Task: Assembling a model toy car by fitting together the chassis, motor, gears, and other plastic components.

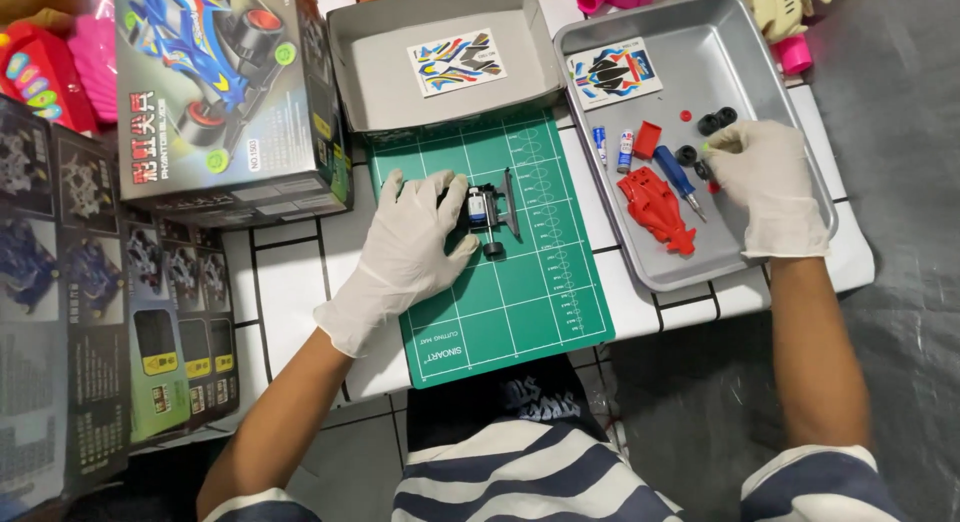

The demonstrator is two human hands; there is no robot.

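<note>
Fingers (432,197) of the left hand (405,247) were spread fairly wide and lay flat over the chassis (490,210), pinning its near end to the green mat (520,292); the far end with its motor and one small black wheel stuck out just past the fingertips. Right hand (765,182) was in the metal tray (700,42), fingers curled narrow over the small black wheels (716,120) (whether it actually pinched one I could not tell, the glove hid the tips). Both hands wore white gloves.

Just left of the right fingers lay a blue-handled screwdriver (678,179), the red body shell (655,207), two small tubes (612,147) and a red block (647,139). A sticker sheet (614,72) sat further up the tray, beyond the fingers. Above the left fingers was an open grey box (440,27) with another sticker sheet (456,63); a printed toy-car carton (220,82) stood to their left.

Chassis looked light, stiff thin plastic with exposed axle and motor bits, so likely fragile at the thin ends; best gripped along the two long sides near the middle. Wheels looked tiny, rubbery and light, prone to rolling, better pinched across the tread.
</note>
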